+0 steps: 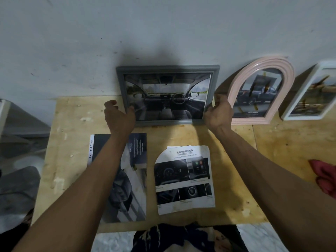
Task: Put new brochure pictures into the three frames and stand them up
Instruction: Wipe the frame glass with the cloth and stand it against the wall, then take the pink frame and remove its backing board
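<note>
A grey rectangular frame with a car-interior picture leans upright against the wall at the back of the plywood board. My left hand holds its lower left edge, thumb on the front. At the lower right corner, my right hand grips the frame. To the right, a pink arched frame with a pickup picture stands against the wall. A white frame with a picture leans further right, partly cut off.
A brochure marked "DOUBLE CAB" lies on the board under my left forearm. A cut brochure page headed "ADVANCED" lies in the middle. A red cloth sits at the right edge. Dark objects lie on the floor to the left.
</note>
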Demonstrator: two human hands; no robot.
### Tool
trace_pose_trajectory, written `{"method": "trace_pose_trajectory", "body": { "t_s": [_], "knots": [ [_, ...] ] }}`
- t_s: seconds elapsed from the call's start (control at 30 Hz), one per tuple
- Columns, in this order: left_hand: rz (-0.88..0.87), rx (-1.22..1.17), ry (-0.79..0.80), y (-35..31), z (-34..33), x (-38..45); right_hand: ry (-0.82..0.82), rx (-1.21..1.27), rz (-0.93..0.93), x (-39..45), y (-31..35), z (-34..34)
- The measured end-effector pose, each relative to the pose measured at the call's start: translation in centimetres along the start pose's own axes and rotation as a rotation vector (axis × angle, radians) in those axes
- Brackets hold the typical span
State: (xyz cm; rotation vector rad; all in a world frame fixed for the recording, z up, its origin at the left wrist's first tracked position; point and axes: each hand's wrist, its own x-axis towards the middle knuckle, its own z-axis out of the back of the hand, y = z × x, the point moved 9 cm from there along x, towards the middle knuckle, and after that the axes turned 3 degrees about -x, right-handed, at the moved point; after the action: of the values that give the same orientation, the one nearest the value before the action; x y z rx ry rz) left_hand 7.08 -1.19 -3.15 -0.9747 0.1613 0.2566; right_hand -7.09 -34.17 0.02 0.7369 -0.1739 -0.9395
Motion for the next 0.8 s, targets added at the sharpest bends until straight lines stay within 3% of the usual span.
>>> {"method": "trace_pose_trajectory", "body": {
  "t_s": [0.07,0.13,0.27,0.43,0.57,0.67,0.8],
  "knots": [
    [-0.044,-0.003,-0.092,-0.7,0.3,-1.5,-0.039,0.013,0.067,-0.5,0.2,1.0],
    [-0.117,-0.013,-0.087,-1.6,-0.6,-3.0,-0.054,0.042,0.134,-1.0,0.0,1.9],
    [-0.224,-0.009,0.025,-3.6,-5.3,-6.9,-0.092,0.083,0.196,-1.0,-2.5,5.1],
    [-0.268,0.003,0.282,-6.5,-13.4,-12.4,-0.148,0.073,0.115,1.5,-8.4,10.5],
    [-0.29,0.065,0.383,-9.8,-18.8,-16.1,-0.178,0.029,0.093,5.1,-12.2,14.2],
    [-0.258,0.085,0.44,-11.8,-22.4,-16.9,-0.103,0.029,0.039,8.2,-14.1,15.7],
    [-0.176,0.119,0.454,-13.2,-26.2,-16.0,0.188,0.008,0.025,11.3,-15.3,14.7]
  ]
}}
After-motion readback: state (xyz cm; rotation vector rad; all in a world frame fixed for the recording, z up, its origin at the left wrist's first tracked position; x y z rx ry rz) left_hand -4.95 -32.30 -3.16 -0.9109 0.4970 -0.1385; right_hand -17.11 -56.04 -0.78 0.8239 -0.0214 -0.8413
